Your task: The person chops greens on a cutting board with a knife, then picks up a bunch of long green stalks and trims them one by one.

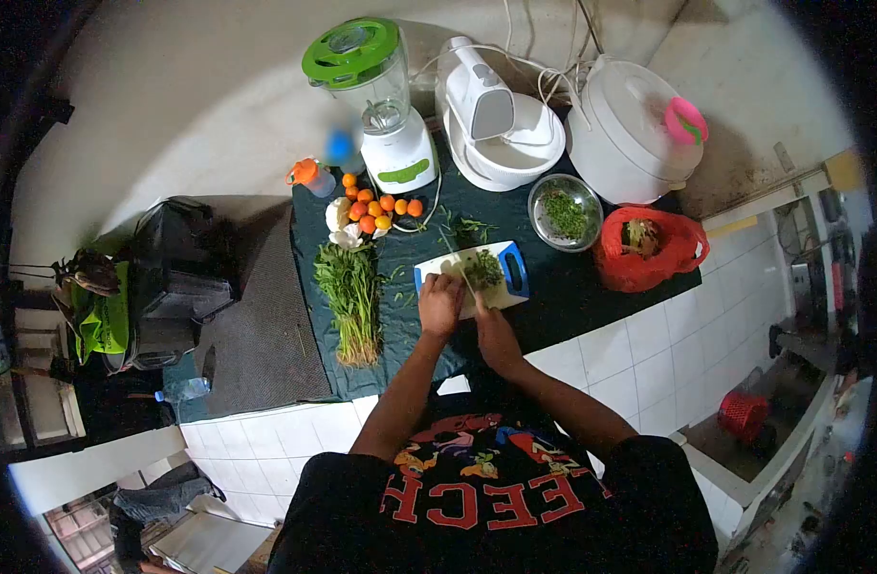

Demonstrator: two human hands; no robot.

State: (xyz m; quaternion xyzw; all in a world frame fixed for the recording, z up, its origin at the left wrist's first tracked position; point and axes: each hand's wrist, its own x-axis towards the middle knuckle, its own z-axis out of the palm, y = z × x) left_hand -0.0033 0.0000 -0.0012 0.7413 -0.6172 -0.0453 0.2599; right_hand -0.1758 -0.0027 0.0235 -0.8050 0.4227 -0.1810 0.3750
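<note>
A white cutting board with a blue handle end lies on the dark green cloth in front of me. My right hand is closed around a knife, its blade pointing away from me over the board. Just left of the blade, my left hand presses down on the board with curled fingers; what is under them is hidden. Chopped green leaves lie in a pile right of the blade. Loose green sprigs rest beyond the board's far edge.
Left of the board lies a bunch of leafy greens, with orange tomatoes behind it. A blender, a stand mixer and a white lidded tub line the wall. A steel bowl holds chopped greens beside a red plastic bag.
</note>
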